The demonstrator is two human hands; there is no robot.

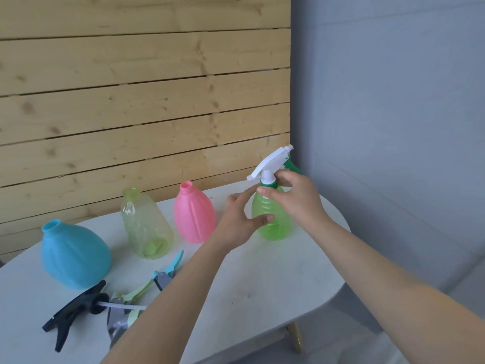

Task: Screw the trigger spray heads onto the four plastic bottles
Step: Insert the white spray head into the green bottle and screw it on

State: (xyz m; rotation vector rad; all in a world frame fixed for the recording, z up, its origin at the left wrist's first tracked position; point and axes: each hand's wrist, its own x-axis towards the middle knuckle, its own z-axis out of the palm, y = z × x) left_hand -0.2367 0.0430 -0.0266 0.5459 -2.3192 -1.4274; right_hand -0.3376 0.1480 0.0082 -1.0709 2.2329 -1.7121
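A green bottle (275,227) stands upright at the far right of the white table (262,285), with a white and green spray head (270,164) sitting on its neck. My left hand (238,219) wraps the bottle's body. My right hand (294,195) pinches the green collar under the head. A pink bottle (194,214), a clear yellow-green bottle (145,224) and a blue bottle (73,256) stand open-necked to the left. Loose on the table lie a black spray head (76,311), a pale green one (128,300) and a blue one (168,271).
A wooden slat wall (131,88) rises behind the table and a grey wall (393,101) stands to the right. The table's rounded right edge (338,292) ends near my right forearm, with a gold leg (296,337) below it.
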